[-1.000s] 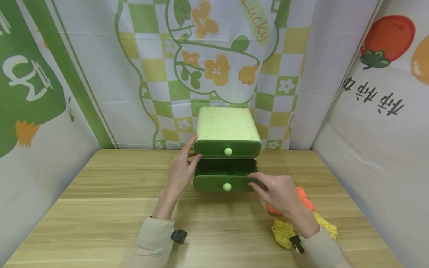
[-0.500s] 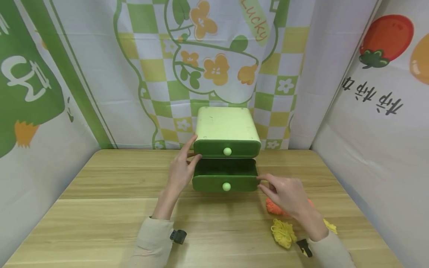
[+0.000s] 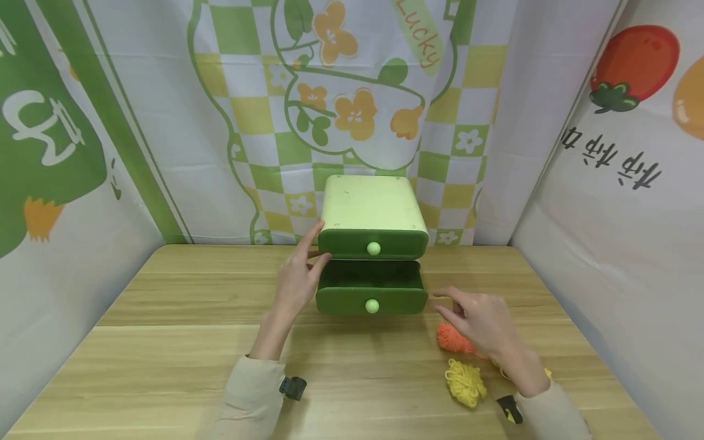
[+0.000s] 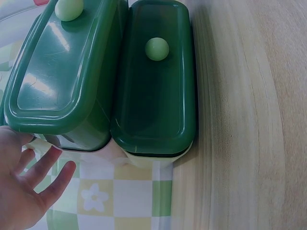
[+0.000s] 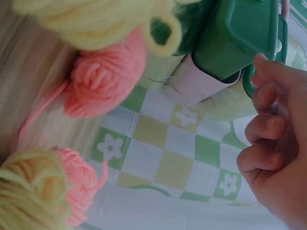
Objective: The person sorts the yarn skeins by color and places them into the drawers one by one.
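A small pale-green cabinet (image 3: 374, 201) with dark green drawers stands at the table's back. Its middle drawer (image 3: 346, 299) is pulled out, showing a dark interior. Above it, the top drawer (image 3: 341, 244) is closed; the bottom drawer (image 4: 153, 96) shows closed in the left wrist view and is hidden from the head. My left hand (image 3: 294, 281) rests at the cabinet's left side, fingers extended along it. My right hand (image 3: 484, 318) is just right of the pulled-out drawer's front corner, thumb and forefinger apart with nothing between them, other fingers bent.
Orange-pink yarn (image 3: 453, 338) and a ball of yellow yarn (image 3: 465, 383) lie on the wooden table (image 3: 181, 342), beneath and beside my right forearm. More yarn bundles show in the right wrist view. A checked, flowered cloth (image 3: 297, 140) hangs behind the cabinet.
My right hand has slid right along the top of the drawer front and come off its corner. The left hand and the drawer look unmoved.
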Demonstrator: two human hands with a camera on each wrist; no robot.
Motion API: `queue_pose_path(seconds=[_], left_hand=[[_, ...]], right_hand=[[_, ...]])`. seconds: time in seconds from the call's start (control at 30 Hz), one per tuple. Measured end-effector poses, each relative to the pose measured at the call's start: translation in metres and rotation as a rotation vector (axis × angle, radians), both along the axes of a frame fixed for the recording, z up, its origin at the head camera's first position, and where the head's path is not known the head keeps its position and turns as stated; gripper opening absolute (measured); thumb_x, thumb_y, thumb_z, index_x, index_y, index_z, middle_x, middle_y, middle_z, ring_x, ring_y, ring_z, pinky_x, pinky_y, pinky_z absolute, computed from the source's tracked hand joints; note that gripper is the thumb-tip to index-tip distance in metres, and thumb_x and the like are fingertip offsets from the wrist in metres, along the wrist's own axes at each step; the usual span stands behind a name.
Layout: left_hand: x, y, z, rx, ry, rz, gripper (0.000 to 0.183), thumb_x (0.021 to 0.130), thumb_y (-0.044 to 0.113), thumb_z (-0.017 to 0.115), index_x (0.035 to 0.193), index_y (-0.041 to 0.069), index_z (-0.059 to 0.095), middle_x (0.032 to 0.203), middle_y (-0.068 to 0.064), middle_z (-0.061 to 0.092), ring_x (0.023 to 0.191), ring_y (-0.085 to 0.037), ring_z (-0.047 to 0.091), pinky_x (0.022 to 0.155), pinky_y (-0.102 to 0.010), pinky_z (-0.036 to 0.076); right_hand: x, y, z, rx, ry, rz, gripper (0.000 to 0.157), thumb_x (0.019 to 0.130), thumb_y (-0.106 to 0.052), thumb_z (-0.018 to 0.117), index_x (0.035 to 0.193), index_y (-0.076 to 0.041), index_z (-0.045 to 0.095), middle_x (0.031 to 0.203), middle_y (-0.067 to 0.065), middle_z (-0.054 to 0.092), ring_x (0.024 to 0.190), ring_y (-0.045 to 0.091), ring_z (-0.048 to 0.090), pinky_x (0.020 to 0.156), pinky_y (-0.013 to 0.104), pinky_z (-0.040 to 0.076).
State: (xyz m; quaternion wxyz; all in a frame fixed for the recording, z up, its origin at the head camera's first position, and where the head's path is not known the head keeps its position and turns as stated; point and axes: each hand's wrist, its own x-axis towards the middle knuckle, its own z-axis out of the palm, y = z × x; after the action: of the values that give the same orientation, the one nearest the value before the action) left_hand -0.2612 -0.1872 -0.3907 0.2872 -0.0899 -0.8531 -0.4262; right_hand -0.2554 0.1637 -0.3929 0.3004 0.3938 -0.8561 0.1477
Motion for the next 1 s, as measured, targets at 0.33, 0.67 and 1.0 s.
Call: queue_pose_path(seconds=[0.33,0.67,1.0], left_hand=[[-0.001,0.000,0.001,-0.004,-0.014,0.000,0.065,0.097,0.016,0.065,0.153,0.032,0.037,0.155,0.001,0.045,0.105,-0.032,0.071,0.075,-0.042,0.063],[-0.002,0.000,0.000,-0.002,-0.016,0.007,0.065,0.097,0.016,0.065,0.153,0.032,0.037,0.155,0.001,0.045,0.104,-0.032,0.071,0.074,-0.043,0.063],[-0.001,0.000,0.000,-0.008,-0.006,0.005,0.065,0.097,0.017,0.065,0.153,0.033,0.036,0.154,0.000,0.046,0.103,-0.032,0.072,0.072,-0.043,0.063]], right_hand=[[-0.008,0.013,-0.008,0.107,-0.223,-0.109,0.033,0.085,-0.031,0.078,0.115,-0.019,0.072,0.057,-0.020,0.046,0.045,-0.008,0.029,0.039,0.015,0.025],[-0.010,0.021,-0.009,0.153,-0.408,-0.154,0.043,0.087,-0.043,0.074,0.122,-0.018,0.069,0.060,-0.019,0.047,0.046,-0.003,0.034,0.042,0.018,0.030],[-0.013,0.027,-0.011,0.238,-0.568,-0.199,0.055,0.087,-0.046,0.072,0.133,-0.017,0.064,0.061,-0.016,0.048,0.049,0.001,0.039,0.045,0.021,0.032]])
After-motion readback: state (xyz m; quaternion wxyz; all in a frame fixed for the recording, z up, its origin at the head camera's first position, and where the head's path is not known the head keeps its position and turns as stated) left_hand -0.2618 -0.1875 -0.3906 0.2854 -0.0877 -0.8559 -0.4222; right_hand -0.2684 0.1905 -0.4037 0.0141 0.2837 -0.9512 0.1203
